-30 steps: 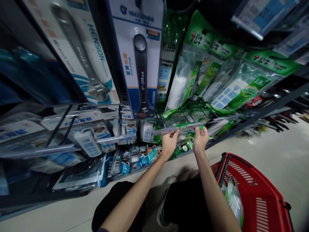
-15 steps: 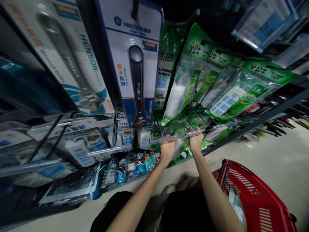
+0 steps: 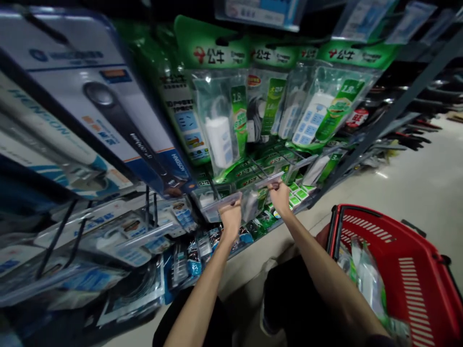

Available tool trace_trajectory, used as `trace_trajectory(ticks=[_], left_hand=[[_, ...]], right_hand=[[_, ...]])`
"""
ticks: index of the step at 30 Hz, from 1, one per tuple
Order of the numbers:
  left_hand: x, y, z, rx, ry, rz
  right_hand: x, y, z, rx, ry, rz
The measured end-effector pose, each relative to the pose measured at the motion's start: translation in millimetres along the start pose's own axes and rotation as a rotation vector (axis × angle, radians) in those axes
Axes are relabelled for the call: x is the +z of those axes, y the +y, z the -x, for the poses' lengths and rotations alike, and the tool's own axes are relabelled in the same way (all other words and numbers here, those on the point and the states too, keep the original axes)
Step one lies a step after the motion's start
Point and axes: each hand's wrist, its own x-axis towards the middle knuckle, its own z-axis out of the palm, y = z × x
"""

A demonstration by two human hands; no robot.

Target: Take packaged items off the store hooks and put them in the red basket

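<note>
My left hand (image 3: 230, 218) has its fingers curled over the end of a clear plastic price-tag holder (image 3: 212, 207) at the front of a shelf hook. Slightly farther right, my right hand (image 3: 280, 196) is closed at the end of a second clear tag holder (image 3: 265, 180). Between and behind the hands hang green-topped packets, partly hidden by the holders. Above them is a bagged white power strip (image 3: 220, 140), with another power strip pack (image 3: 314, 118) to its right. Both forearms reach in from below.
Carded adjustable wrenches (image 3: 135, 140) hang at the left. A red shopping basket (image 3: 392, 260) with bagged goods (image 3: 369, 279) in it stands at lower right. A dark shelf rail (image 3: 365, 137) slants along the right. My legs are below, on the pale floor (image 3: 390, 193).
The view has turned to the right, so the wrenches and power strips sit farther left. Both hands stay at the tag holders. More of the basket's contents shows.
</note>
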Motion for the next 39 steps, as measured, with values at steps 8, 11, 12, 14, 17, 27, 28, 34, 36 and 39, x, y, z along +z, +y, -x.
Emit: trace_trajectory(ticks=[8, 11, 12, 14, 17, 27, 28, 34, 36, 39], left_hand=[[0.8, 0.8, 23.3, 0.100, -0.028, 0.046], [-2.8, -1.4, 45.2, 0.140, -0.012, 0.014], [-3.9, -1.3, 51.5, 0.150, -0.053, 0.018], [-5.5, 2.0, 60.9, 0.161, -0.206, 0.060], [-7.2, 13.4, 66.8, 0.215, -0.349, 0.137], [-2.3, 27.0, 70.3, 0.544, -0.458, 0.216], [-2.8, 26.7, 71.4, 0.552, -0.463, 0.199], [-12.9, 12.4, 65.0, 0.509, -0.572, -0.108], [-14.8, -5.1, 56.9, 0.379, -0.598, -0.297], [-13.5, -35.0, 44.7, 0.129, -0.595, -0.510]], right_hand=[[-3.7, -8.0, 2.3, 0.035, 0.029, -0.047], [-19.9, -14.3, 10.0, 0.118, 0.079, -0.258], [-24.1, -18.7, 12.6, 0.161, 0.093, -0.352], [-29.4, -30.7, 17.3, 0.251, 0.081, -0.560], [-32.2, -50.8, 23.2, 0.302, 0.015, -0.837], [-37.1, -48.5, 26.7, 0.138, 0.017, -0.835], [-37.3, -47.4, 26.8, 0.130, 0.010, -0.822], [-34.5, -34.7, 24.8, 0.137, -0.122, -0.726], [-31.2, -23.2, 24.9, 0.173, -0.175, -0.611], [-25.7, -1.8, 28.9, 0.264, -0.259, -0.327]])
